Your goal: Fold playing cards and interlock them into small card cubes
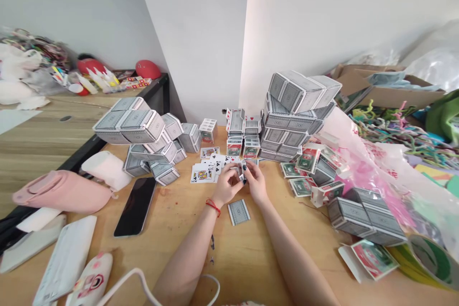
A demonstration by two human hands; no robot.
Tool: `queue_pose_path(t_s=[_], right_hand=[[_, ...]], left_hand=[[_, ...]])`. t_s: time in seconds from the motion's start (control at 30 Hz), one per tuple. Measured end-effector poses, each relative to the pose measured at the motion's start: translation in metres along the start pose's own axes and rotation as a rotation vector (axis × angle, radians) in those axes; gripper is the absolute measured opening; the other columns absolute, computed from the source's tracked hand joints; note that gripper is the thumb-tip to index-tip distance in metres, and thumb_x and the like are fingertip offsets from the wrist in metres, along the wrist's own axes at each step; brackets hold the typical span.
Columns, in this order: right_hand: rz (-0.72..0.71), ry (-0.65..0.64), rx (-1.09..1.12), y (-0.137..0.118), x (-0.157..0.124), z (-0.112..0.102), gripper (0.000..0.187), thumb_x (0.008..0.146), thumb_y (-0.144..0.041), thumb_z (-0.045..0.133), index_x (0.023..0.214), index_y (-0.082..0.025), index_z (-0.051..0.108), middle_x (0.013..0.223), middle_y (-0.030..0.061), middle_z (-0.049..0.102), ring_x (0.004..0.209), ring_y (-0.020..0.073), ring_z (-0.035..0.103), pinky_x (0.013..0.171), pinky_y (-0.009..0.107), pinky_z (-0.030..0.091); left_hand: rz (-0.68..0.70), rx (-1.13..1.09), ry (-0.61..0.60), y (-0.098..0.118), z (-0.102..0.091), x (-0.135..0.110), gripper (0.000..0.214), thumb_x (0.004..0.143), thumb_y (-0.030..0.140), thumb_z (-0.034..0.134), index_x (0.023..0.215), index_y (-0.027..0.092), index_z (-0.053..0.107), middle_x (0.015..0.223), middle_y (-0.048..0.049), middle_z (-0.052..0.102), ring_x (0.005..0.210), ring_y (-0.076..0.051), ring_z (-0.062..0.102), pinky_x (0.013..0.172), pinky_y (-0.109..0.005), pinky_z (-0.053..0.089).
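In the head view, my left hand [225, 185] and my right hand [256, 182] meet over the middle of the table. Between their closed fingers is a small piece of playing card [241, 170], largely covered, so I cannot tell whether it is one card or several. Just beyond my left hand lie face-up playing cards [202, 173], overlapping one another. A single card [238, 212] lies back up between my forearms. Behind my hands stand card boxes [234, 147] with grey-backed cards [236, 122] on top.
Grey block stacks made of cards rise at the left [141, 126] and right [287, 119]. A black phone [136, 208] lies left of my forearm. Green-and-red card boxes [303, 186] are scattered at the right, near a roll of yellow tape [412, 263]. A white cable [138, 275] curves along the front.
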State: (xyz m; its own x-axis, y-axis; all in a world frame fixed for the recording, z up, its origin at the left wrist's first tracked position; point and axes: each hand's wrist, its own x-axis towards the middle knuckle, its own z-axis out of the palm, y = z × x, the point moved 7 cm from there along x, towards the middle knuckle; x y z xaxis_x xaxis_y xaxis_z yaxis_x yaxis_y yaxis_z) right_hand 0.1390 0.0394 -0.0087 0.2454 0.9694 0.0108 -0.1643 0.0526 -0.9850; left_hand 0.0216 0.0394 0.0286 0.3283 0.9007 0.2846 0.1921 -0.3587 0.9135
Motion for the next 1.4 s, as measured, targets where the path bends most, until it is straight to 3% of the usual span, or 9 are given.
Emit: queue_pose_path(t_s=[0.23,0.6,1.03,1.2,1.4], right_hand=[[0.024,0.05,-0.002,0.003,-0.001,-0.005,0.039,0.071,-0.043,0.057,0.102,-0.021,0.055,0.088,0.003,0.062,0.076,0.0172,0.056,0.064,0.027,0.045],[-0.023,-0.032,-0.147,-0.006,-0.004,0.005,0.035,0.071,-0.04,0.057,0.099,-0.02,0.057,0.074,0.0008,0.06,0.068,0.0146,0.054,0.066,0.027,0.043],[-0.023,-0.086,-0.263,-0.005,-0.006,0.008,0.034,0.075,-0.044,0.052,0.097,-0.019,0.055,0.078,0.0026,0.06,0.071,0.0161,0.055,0.066,0.028,0.044],[-0.059,-0.18,-0.177,-0.002,-0.003,0.013,0.033,0.076,-0.044,0.051,0.098,-0.02,0.052,0.084,0.0034,0.059,0.079,0.0168,0.055,0.071,0.029,0.044],[0.089,-0.22,-0.034,0.004,0.0,0.011,0.038,0.071,-0.043,0.057,0.1,-0.02,0.055,0.09,0.0026,0.061,0.084,0.0172,0.055,0.076,0.029,0.042]], left_hand=[[0.001,0.092,0.02,-0.003,-0.002,-0.002,0.016,0.057,0.001,0.05,0.052,0.013,0.041,0.104,-0.0043,0.042,0.063,-0.007,0.044,0.056,-0.024,0.037],[0.035,0.104,0.015,-0.003,0.0,-0.002,0.018,0.053,-0.002,0.047,0.051,0.013,0.038,0.101,-0.0044,0.04,0.06,-0.007,0.041,0.052,-0.023,0.034],[0.06,0.136,0.052,-0.001,-0.001,-0.003,0.018,0.055,-0.001,0.048,0.051,0.013,0.038,0.106,-0.004,0.04,0.056,-0.005,0.038,0.053,-0.024,0.034],[0.064,0.146,0.056,0.0,-0.001,-0.002,0.019,0.056,-0.001,0.047,0.049,0.013,0.036,0.106,-0.0041,0.04,0.056,-0.005,0.039,0.055,-0.025,0.034],[0.061,0.166,0.037,0.0,0.0,-0.002,0.018,0.055,0.0,0.047,0.049,0.013,0.036,0.108,-0.0047,0.041,0.053,-0.004,0.037,0.051,-0.024,0.033]])
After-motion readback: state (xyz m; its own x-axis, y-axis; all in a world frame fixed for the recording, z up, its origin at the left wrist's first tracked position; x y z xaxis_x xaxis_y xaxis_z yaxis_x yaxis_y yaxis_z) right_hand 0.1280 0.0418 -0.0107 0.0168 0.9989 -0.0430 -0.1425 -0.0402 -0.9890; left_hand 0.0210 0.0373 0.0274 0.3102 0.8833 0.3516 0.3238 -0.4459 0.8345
